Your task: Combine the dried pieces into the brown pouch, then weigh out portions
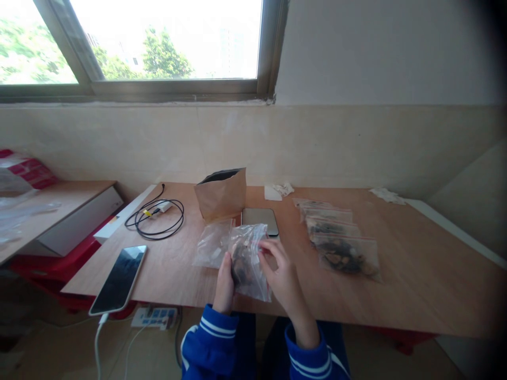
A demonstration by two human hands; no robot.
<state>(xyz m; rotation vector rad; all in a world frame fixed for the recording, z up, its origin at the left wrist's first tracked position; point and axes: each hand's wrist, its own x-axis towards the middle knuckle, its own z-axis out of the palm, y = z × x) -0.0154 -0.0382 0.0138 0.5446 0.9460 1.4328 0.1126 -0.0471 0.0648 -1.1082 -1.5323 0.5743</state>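
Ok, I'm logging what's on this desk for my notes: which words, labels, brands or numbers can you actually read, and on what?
Nothing can be read for certain.
Red printing on the plastic packaging, far left: too blurred to read.
Power strip markings: too small to read.
Held zip bag and row of zip bags: no legible writing.

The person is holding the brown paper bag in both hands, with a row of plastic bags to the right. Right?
No: in the head view, the left hand and right hand hold a clear plastic bag, not the brown paper bag, which stands on the table. The row of plastic bags is on the right.
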